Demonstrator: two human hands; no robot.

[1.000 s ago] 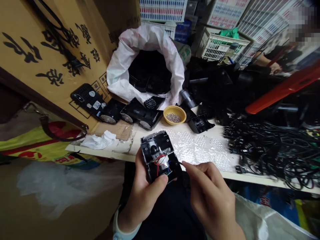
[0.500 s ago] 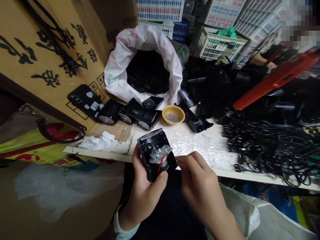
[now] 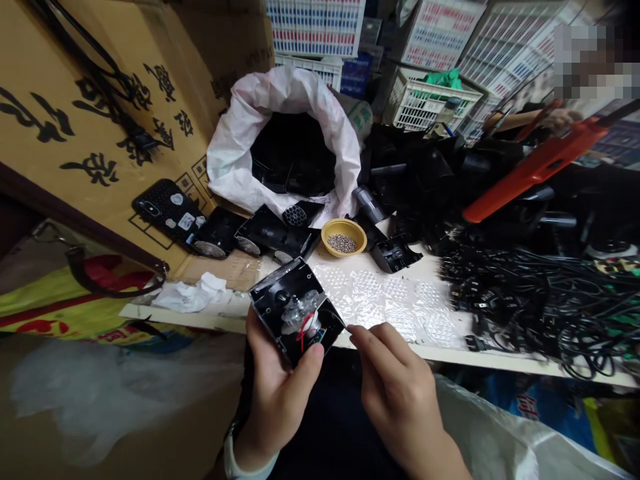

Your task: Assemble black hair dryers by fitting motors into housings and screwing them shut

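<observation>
**Workplace, head view.** A cardboard carton [image 3: 100, 113] stands at left, printed with large black brush-style Chinese characters and a row of small squares. Stacked white plastic crates [image 3: 315, 27] with red and blue rows rise behind. A white woven sack [image 3: 235, 140] gapes open, full of black plastic parts. A heap of black power cords [image 3: 540, 300] lies at right on a pale workbench [image 3: 500, 358], beneath a blurred pile of black housings and an orange-red bar [image 3: 535, 172]. A co-worker's forearm [image 3: 550, 120] shows far off at upper right.

On the bench: a sheet of bubble-patterned clear plastic [image 3: 380, 293], a crumpled white cloth [image 3: 187, 300], a yellow bowl [image 3: 343, 237] of small steel balls, and a phone in a black case [image 3: 165, 210] with stickers too small to read.

The left hand [image 3: 277, 400] grasps an open black plastic housing [image 3: 265, 300], thumb on its lower edge, just above the bench front and overlapping the plastic sheet. Red wires [image 3: 304, 330] show inside. The right hand [image 3: 400, 393] is pinched at the housing's corner; whether it holds anything is too small to tell.
</observation>
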